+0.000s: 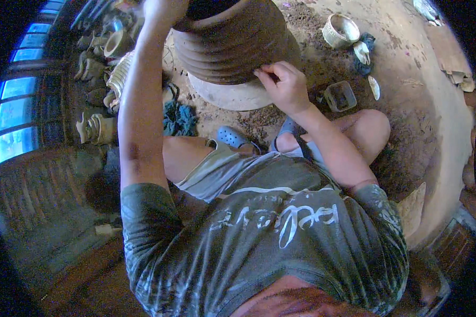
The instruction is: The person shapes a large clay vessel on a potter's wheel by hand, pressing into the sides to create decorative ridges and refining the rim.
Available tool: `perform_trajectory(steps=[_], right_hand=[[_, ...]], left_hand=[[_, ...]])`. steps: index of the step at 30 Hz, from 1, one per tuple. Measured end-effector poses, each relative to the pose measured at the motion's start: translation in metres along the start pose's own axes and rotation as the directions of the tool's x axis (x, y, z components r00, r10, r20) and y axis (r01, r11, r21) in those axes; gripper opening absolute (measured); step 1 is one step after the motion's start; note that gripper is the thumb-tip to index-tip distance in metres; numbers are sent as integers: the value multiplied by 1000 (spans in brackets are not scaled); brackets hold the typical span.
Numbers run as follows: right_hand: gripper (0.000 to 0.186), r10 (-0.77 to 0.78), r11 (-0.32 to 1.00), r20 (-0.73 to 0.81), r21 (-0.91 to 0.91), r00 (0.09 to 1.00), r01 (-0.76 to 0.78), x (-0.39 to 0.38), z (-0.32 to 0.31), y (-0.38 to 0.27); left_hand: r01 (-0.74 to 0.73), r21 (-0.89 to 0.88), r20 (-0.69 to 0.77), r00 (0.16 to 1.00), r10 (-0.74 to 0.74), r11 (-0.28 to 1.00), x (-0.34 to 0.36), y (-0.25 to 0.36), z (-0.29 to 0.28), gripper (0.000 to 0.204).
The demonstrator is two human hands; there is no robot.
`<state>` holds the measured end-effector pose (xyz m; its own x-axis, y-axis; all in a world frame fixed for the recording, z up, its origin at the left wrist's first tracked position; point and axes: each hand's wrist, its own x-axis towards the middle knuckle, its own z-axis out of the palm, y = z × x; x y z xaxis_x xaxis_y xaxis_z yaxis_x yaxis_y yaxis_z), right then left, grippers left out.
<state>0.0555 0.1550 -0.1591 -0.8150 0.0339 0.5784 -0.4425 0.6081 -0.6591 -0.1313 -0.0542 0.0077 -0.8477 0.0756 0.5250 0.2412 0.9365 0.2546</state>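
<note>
A large brown clay pot [238, 45] with ridged walls and a dark, wide mouth stands in front of me on a pale round base [225, 96]. My left hand [166, 11] is at the pot's rim on the left; its fingers are hidden by the rim and the picture's top edge. Low on the pot's right side is my right hand [286, 87], with thumb and fingertips pinched together close against the clay wall. Whatever may be between those fingertips is too small to make out.
A pale round tub [340, 33] stands at the far right, beside a dark cloth [365, 61]. Nearer are a square plastic container [340, 96] and a white oval piece [374, 87]. Clay pieces [98, 128] and a teal cloth [180, 119] lie left. My blue clog [231, 136] is below the base.
</note>
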Motion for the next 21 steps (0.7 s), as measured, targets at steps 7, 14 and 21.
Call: perform_trajectory(steps=[7,14,21], right_hand=[[32,87,994,26,71,996,-89,12,-10,17],[31,337,940,164,-115,927,-322,54,-43,57],[24,257,948,88,173,962,-269,72,-39,137]], left_hand=[[-58,-75,67,996,63,996,-3,-1,-12,32],[-92,-23,42,995,93,996,-1,-6,-8,36],[-196,82,-48,978,201,977,9,-37,11,47]])
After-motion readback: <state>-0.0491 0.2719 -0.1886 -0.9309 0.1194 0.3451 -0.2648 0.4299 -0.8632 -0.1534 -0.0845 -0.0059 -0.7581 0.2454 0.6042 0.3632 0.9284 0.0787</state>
